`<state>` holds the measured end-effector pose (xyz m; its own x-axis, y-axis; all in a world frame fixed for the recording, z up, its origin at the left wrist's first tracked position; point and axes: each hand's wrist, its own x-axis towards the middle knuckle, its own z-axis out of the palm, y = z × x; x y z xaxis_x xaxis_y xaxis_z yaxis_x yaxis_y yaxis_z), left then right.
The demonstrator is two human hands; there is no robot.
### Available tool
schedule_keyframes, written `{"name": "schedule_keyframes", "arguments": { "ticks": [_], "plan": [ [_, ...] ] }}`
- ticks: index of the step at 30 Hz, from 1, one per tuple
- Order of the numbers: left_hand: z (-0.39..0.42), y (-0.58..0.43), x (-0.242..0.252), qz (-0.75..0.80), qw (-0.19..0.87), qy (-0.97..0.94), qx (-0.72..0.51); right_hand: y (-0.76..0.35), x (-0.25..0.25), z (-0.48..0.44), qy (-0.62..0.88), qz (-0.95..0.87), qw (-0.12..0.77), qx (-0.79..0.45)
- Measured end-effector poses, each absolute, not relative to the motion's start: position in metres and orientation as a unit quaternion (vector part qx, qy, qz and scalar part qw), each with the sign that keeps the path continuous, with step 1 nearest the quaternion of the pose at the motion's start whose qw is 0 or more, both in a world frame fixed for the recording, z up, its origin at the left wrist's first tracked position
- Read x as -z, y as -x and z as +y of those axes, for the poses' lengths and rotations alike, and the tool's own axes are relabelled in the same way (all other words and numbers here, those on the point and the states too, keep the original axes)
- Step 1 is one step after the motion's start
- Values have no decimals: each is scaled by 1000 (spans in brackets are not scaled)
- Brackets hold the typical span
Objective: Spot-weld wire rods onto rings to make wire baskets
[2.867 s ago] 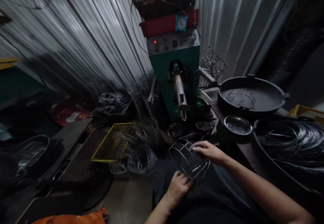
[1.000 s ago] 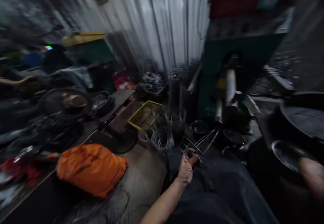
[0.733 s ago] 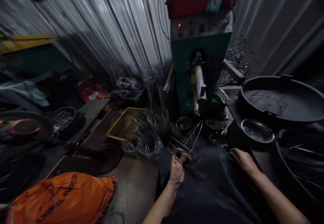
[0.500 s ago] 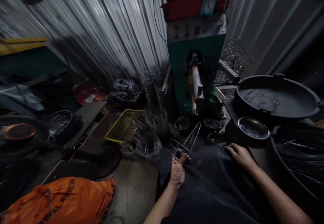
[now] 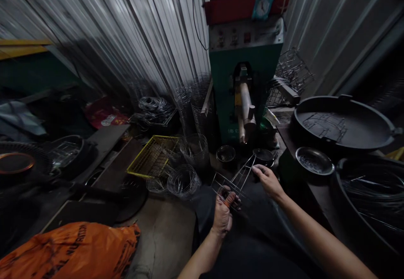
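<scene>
A bent wire frame [image 5: 243,177], with a rectangular part and a narrow loop pointing at the machine, is held over my dark-clad lap. My left hand [image 5: 224,211] is closed round its near part, and an orange wrap [image 5: 229,199] shows on the thumb. My right hand [image 5: 268,181] is at the right side of the narrow loop, thumb and fingertips pinched on the wire. Whether a smaller piece is also between those fingertips is too dark to tell. Beyond the frame stand two small bowls [image 5: 225,154], under the arms of a green machine [image 5: 221,102].
Wire rings [image 5: 184,180] and a yellow wire basket [image 5: 134,170] stand to the left. On the right are a metal bowl of small parts [image 5: 315,170], a large black pan [image 5: 375,110] and a tub of wires [image 5: 372,186]. An orange bag [image 5: 94,249] lies lower left.
My right hand has moved left and slightly up, from beside my lap to the narrow loop of the wire frame. My left hand keeps hold of the frame, nearly in place.
</scene>
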<state>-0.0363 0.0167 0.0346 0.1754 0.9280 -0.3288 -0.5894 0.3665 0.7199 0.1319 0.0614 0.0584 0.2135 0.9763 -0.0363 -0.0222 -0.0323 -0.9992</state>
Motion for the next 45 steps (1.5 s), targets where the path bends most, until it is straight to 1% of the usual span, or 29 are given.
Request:
{"name": "schedule_keyframes", "arguments": {
  "ticks": [10, 17, 24, 33, 38, 45],
  "plan": [
    [31, 31, -40, 406, 736, -215, -497, -128, -51, 78, 520, -383, 594, -479],
    [49, 18, -49, 418, 728, -216, -498, -133, -50, 95, 530, -363, 617, -454],
    [66, 9, -51, 423, 719, -207, -511, -139, -45, 116, 529, -381, 623, -431],
    [80, 1, -56, 410, 711, -219, -528, -139, -47, 134, 513, -333, 664, -430],
    [86, -2, -61, 406, 714, -214, -529, -140, -48, 140, 524, -339, 663, -413],
    [90, -7, -72, 402, 713, -218, -531, -142, -49, 146, 500, -318, 679, -434]
  ]
}}
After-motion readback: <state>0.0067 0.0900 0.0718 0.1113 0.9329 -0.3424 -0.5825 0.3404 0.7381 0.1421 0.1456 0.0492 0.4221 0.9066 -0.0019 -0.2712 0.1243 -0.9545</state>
